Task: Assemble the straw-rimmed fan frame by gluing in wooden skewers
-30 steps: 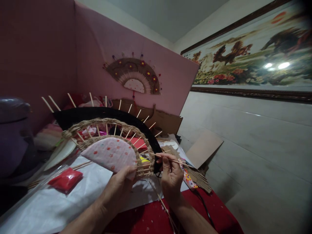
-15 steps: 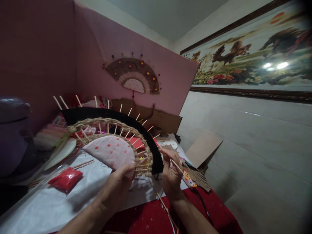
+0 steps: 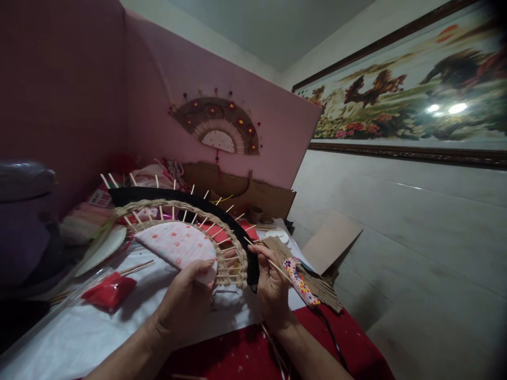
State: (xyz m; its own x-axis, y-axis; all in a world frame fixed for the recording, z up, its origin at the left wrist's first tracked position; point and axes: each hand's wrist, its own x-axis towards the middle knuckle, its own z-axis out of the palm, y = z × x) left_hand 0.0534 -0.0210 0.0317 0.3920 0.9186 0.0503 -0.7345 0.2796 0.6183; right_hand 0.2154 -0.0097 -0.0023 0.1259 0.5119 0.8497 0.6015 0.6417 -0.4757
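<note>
A fan-shaped piece has a half-round pink floral pad [image 3: 178, 244], woven twine bands [image 3: 232, 266], a black outer band [image 3: 186, 199] and thin wooden sticks poking past its curved edge. My left hand [image 3: 184, 303] grips it at the pad's lower right corner, thumb on the front, the other fingers mostly hidden behind. At the black band's right end, my right hand [image 3: 273, 287] pinches a thin wooden stick [image 3: 279, 269], which slants down to the right with its upper tip near the band.
A red packet [image 3: 110, 291] lies on white sheeting at left. Cardboard pieces [image 3: 317, 285] and a floral strip [image 3: 301, 282] lie at right on red cloth [image 3: 348, 338]. A finished fan [image 3: 216, 124] hangs on the pink panel.
The fan piece has tilted, its upper left edge now lower and farther right. My right hand has moved slightly left with the stick, uncovering more of the floral strip.
</note>
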